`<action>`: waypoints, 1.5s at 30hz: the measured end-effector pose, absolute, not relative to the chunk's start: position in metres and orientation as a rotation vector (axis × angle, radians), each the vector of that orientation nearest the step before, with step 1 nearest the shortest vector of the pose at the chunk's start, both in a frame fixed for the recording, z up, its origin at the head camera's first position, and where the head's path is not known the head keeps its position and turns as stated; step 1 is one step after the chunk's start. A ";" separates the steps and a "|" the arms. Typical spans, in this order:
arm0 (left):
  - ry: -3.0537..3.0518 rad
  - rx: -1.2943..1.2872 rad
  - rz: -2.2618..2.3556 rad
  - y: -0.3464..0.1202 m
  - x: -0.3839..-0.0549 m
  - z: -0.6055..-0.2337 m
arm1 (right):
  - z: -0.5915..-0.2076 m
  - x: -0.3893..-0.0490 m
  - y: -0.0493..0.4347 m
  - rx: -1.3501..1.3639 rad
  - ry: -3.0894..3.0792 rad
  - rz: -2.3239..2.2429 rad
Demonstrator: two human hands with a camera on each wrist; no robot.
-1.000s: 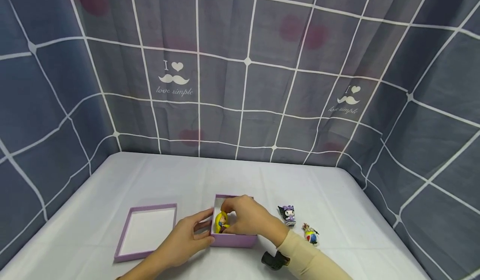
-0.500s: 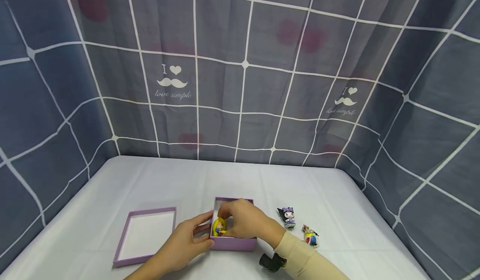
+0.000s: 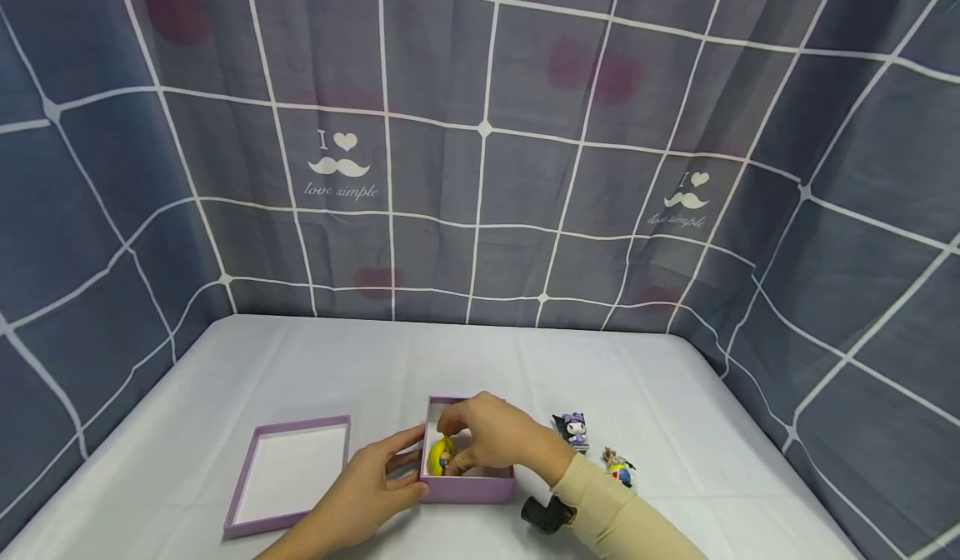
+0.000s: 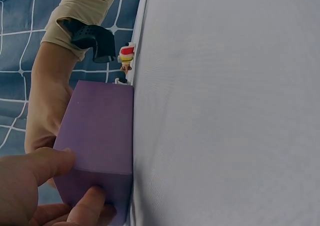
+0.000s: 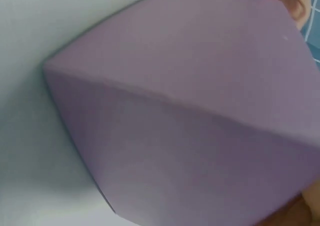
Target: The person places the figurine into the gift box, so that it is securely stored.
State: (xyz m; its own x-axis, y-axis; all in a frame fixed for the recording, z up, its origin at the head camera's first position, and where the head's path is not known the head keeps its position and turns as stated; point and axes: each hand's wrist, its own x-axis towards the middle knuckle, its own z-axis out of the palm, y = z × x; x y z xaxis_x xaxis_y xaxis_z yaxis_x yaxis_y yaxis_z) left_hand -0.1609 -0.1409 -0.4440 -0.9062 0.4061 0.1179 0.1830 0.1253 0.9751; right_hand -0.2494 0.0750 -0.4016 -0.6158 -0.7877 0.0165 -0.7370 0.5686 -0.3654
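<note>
Grey-blue fabric hangs in folds behind and on both sides, crossed by white lines and printed with moustaches, hearts and faint red spots. A white-covered table with rounded far corners stands before it

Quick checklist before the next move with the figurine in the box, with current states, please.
1. Box steadied: ok, left hand holds its near-left corner.
2. Yellow-haired figurine within the box walls: ok, by the left wall, with the right hand apparently pinching it.
3. Figurine resting on the box floor: cannot tell, its base is hidden.
4. Lid off the box: ok, inside-up to the left.
5. All figurines boxed: not ok, black-and-purple and multicoloured ones are outside, to the right.
</note>
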 end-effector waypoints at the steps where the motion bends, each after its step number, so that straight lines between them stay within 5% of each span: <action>1: 2.218 0.589 1.879 -0.141 -0.161 -0.444 | -0.401 -0.250 0.077 -1.306 2.649 -0.526; 21: 2.249 0.586 1.869 -0.141 -0.160 -0.443 | -0.361 -0.259 0.167 -1.173 3.019 -0.881; 45: 2.194 0.565 1.917 -0.138 -0.159 -0.443 | -0.412 -0.256 0.253 -0.695 3.081 -0.739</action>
